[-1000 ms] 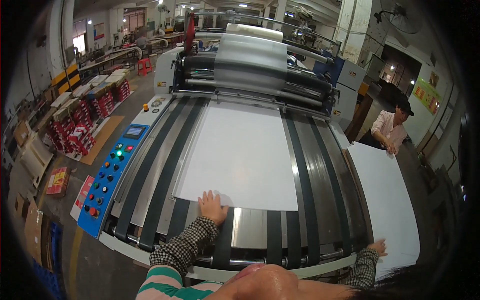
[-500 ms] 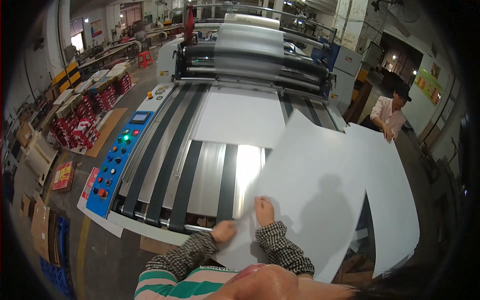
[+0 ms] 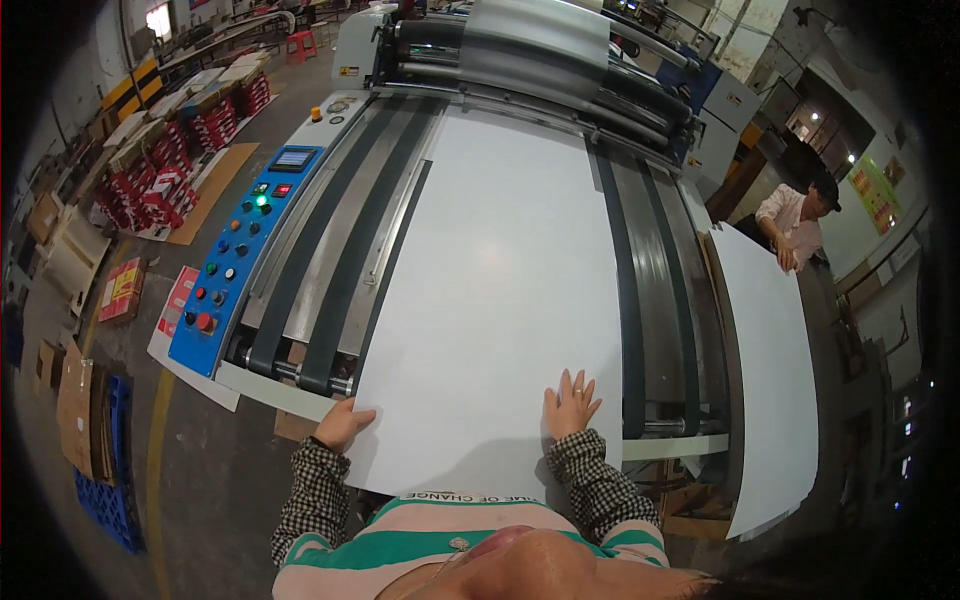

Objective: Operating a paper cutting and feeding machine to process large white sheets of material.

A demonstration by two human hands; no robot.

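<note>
Machine bed [image 3: 650, 260]; middle beneath white sheet [image 3: 490, 320]

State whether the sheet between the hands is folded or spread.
Spread: the white sheet lies over belts, no fold visible, right hand on top.

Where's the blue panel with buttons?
In the head view, the blue control panel is on the left, beside the dark conveyor belts, up and left of the left hand.

The white sheet [image 3: 490, 290], askew toward 1 o'clock 0.5 s ago, now runs straight toward 12 along the dark belts [image 3: 338, 325]. The left hand [image 3: 345, 425] now pinches its edge at 7; the right hand [image 3: 572, 403], 1 s ago out at 4, now lies spread at 5.
</note>
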